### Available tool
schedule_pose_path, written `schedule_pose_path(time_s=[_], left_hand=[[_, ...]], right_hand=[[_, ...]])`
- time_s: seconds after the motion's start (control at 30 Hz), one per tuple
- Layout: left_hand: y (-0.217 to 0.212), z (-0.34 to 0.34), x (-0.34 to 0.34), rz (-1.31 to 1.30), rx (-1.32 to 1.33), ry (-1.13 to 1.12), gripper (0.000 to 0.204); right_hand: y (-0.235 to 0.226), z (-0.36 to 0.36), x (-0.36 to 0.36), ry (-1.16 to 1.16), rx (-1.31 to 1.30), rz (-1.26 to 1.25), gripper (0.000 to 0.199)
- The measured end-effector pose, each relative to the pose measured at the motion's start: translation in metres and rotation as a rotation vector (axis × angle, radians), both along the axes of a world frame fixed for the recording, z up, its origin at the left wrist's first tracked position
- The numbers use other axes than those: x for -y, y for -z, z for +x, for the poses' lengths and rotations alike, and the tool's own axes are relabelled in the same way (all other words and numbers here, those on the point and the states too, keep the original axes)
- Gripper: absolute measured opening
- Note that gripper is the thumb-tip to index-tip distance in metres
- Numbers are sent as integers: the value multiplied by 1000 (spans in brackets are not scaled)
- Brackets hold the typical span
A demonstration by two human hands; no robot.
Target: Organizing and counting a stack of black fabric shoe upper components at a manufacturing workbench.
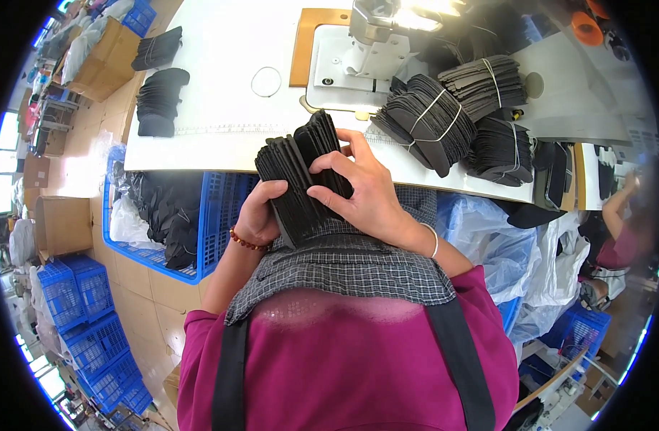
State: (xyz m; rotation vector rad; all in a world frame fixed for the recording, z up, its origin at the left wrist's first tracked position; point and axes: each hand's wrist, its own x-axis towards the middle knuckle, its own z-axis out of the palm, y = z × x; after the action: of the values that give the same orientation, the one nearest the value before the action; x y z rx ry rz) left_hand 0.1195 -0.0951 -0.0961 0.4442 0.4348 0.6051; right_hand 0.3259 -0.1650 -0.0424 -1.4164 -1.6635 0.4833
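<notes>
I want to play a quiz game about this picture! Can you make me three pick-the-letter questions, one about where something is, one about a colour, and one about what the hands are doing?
1. Where is the loose rubber band ring?
A. on the white table
B. in the blue crate
C. on the floor

2. What colour is the crate under the table?
A. red
B. blue
C. green

3. What are the hands doing?
A. resting empty
B. both gripping a stack of black cut pieces
C. only one holding

Answers: 1 A, it lies on the white table beside the sewing machine. 2 B, its mesh wall is blue. 3 B, the left hand and right hand both clasp the stack of black cut pieces.
</notes>
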Motion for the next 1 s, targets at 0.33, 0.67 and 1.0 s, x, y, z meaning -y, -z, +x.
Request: schedule_pose_path(time_s=[0.33, 0.67, 1.0], left_hand=[[-1, -3, -1, -53, 22, 12, 57], [9, -6, -3, -47, 55, 8, 56], [-3, 0, -4, 0, 65, 10, 57]], right_hand=[[4, -1, -3, 18, -54, 29, 29], [-2, -1, 1, 2, 14, -34, 34], [-1, -1, 0, -2, 3, 41, 29]])
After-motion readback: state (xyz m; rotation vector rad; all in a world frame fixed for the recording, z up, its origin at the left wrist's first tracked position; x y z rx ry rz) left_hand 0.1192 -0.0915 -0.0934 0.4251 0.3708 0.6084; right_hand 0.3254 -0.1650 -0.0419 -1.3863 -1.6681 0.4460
